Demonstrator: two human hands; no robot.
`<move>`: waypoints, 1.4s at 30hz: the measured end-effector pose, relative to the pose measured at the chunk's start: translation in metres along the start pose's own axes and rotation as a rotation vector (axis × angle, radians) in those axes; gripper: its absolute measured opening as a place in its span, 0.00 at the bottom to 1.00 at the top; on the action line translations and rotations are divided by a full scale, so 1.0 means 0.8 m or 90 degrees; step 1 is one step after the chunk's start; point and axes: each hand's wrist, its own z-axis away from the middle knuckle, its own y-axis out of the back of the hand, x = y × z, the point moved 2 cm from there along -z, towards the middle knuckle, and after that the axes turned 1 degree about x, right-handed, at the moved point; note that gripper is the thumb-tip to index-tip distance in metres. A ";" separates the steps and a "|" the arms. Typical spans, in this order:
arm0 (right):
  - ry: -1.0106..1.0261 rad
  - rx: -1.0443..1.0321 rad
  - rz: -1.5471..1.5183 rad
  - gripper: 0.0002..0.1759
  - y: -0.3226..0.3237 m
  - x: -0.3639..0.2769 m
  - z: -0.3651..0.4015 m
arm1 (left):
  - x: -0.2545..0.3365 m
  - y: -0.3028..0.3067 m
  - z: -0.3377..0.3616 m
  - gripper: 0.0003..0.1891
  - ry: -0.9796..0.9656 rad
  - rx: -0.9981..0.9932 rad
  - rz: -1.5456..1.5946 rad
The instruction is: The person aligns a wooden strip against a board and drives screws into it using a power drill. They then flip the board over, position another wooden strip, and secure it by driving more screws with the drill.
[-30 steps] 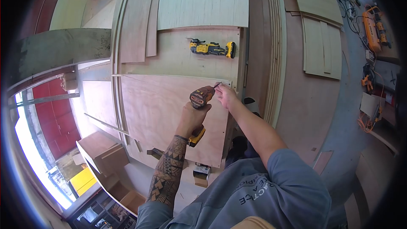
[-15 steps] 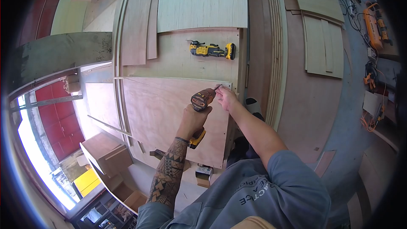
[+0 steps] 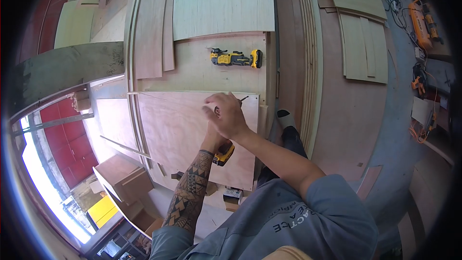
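My left hand (image 3: 211, 137) is closed around the grip of a cordless drill with a yellow battery (image 3: 224, 155). My right hand (image 3: 228, 117) lies over the drill's body, fingers curled across its rear, hiding most of it. The bit (image 3: 244, 98) pokes out past my right hand toward the panel's far right corner. Beneath both hands lies a pale plywood panel (image 3: 168, 135), with small dark spots along its right edge. Beyond the panel, a yellow and black oscillating multi-tool (image 3: 236, 58) rests on a lower board.
A large plywood sheet (image 3: 224, 2) covers the far part of the bench. Stacked sheets (image 3: 353, 130) run along the right, with smaller panels (image 3: 364, 48) on top. A small box (image 3: 232, 196) stands near my body. At the far right are an orange tool (image 3: 421, 24) and cables.
My right hand has left the bit's tip at the panel corner and come back over the drill body. My left hand still grips the drill.
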 end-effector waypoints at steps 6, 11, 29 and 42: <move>0.024 -0.086 0.145 0.16 -0.016 0.030 -0.007 | -0.026 -0.022 -0.022 0.16 -0.144 0.033 -0.030; 0.052 -0.112 0.130 0.19 -0.018 0.030 -0.007 | -0.049 -0.043 -0.034 0.16 -0.258 0.075 -0.044; -0.325 -0.090 0.251 0.32 -0.039 0.031 0.167 | -0.214 -0.080 0.141 0.19 -0.087 0.234 0.361; -0.177 -0.622 0.248 0.30 -0.129 0.002 0.367 | -0.527 -0.280 0.327 0.24 0.187 0.614 0.522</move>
